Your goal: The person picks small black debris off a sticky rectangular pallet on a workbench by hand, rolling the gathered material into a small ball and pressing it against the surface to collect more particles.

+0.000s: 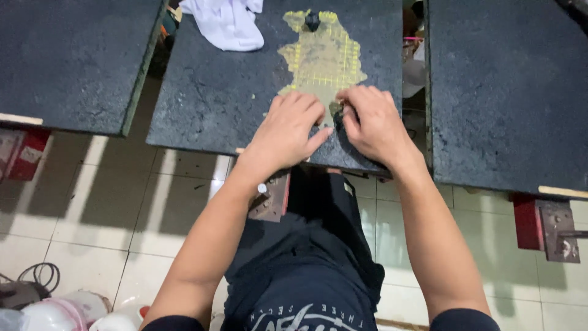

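Flanking dark boards [233, 92] (3 in all) over white floor tiles [92, 208].

The only view comes from a camera on the person's head, looking steeply down and slightly forward, close above the dark middle board [214, 92], with the tiled floor [110, 208] seen farther below
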